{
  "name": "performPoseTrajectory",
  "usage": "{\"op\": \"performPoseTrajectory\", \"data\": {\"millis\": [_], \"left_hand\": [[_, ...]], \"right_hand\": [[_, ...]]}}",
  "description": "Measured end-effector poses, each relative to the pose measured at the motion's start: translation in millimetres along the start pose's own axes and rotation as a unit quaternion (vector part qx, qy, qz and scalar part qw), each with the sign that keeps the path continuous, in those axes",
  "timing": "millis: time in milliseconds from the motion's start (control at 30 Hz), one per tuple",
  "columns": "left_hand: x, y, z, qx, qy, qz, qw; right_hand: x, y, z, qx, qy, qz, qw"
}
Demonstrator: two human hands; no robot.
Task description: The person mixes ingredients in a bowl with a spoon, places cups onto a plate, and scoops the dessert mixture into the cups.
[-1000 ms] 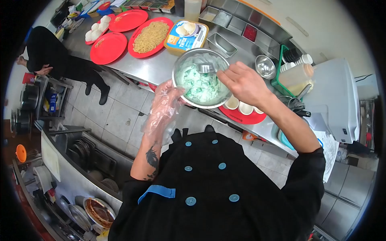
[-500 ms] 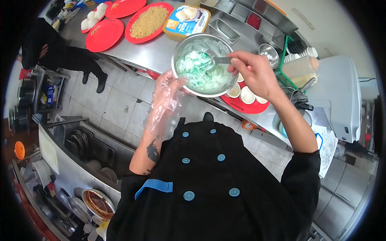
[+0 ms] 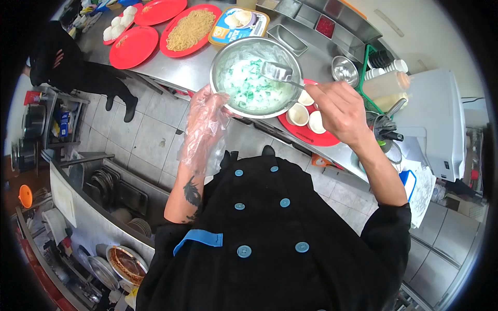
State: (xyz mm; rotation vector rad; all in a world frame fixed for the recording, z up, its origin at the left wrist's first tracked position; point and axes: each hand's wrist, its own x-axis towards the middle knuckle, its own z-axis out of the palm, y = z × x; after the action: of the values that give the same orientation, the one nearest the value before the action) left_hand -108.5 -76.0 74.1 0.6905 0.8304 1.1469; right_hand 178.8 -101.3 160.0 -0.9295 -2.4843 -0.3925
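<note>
My left hand, in a clear plastic glove, grips the near left rim of a steel mixing bowl. Inside the bowl is a pale, creamy mixture with green bits. Bare, my right hand is closed on the handle of a metal spoon. The spoon's head is over the right part of the mixture, apparently raised above it. Under the bowl's right side a red plate carries several small white cups, partly hidden by the bowl and my right hand.
Beyond the bowl are an ice cream tub, a red plate of noodles and more red plates. Metal containers line the back. A green basket stands right. At left, a person in black stands on the tiled floor.
The bowl and my left hand have shifted slightly left and up. My right hand has moved down and right, turning the spoon and drawing its head out of the mixture.
</note>
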Motion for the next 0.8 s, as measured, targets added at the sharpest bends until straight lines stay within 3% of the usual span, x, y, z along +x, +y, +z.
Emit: {"op": "performPoseTrajectory", "data": {"millis": [100, 167, 267, 467, 533, 567, 600, 667, 700, 800], "left_hand": [[1, -3, -3, -0.001, -0.014, -0.002, 1.0], [2, 0, 3, -0.006, -0.03, -0.003, 1.0], [-4, 0, 15, 0.047, 0.002, -0.018, 0.999], [-2, -10, 30, 0.131, -0.086, -0.014, 0.987], [-1, -15, 38, 0.125, -0.085, -0.018, 0.988], [2, -20, 39, 0.135, -0.087, -0.034, 0.986], [1, -24, 41, 0.136, -0.088, -0.034, 0.986], [-2, -26, 48, 0.207, -0.097, -0.048, 0.972], [-3, -26, 49, 0.184, -0.112, -0.051, 0.975], [1, -23, 49, 0.179, -0.115, -0.057, 0.975]], "right_hand": [[-2, -2, -3, 0.012, 0.001, 0.019, 1.0], [-9, 2, 2, 0.024, -0.059, 0.042, 0.997], [-2, -4, -4, 0.024, -0.014, 0.065, 0.997], [-20, -6, 25, 0.022, -0.047, 0.117, 0.992], [-28, -20, 36, 0.193, -0.058, 0.278, 0.939], [-23, -21, 30, 0.287, -0.115, 0.374, 0.875], [-24, -18, 32, 0.286, -0.114, 0.374, 0.875], [-29, -10, 37, 0.529, -0.093, 0.521, 0.664], [-32, -7, 36, 0.561, -0.07, 0.553, 0.612], [-42, 3, 20, 0.57, -0.043, 0.566, 0.594]]}}
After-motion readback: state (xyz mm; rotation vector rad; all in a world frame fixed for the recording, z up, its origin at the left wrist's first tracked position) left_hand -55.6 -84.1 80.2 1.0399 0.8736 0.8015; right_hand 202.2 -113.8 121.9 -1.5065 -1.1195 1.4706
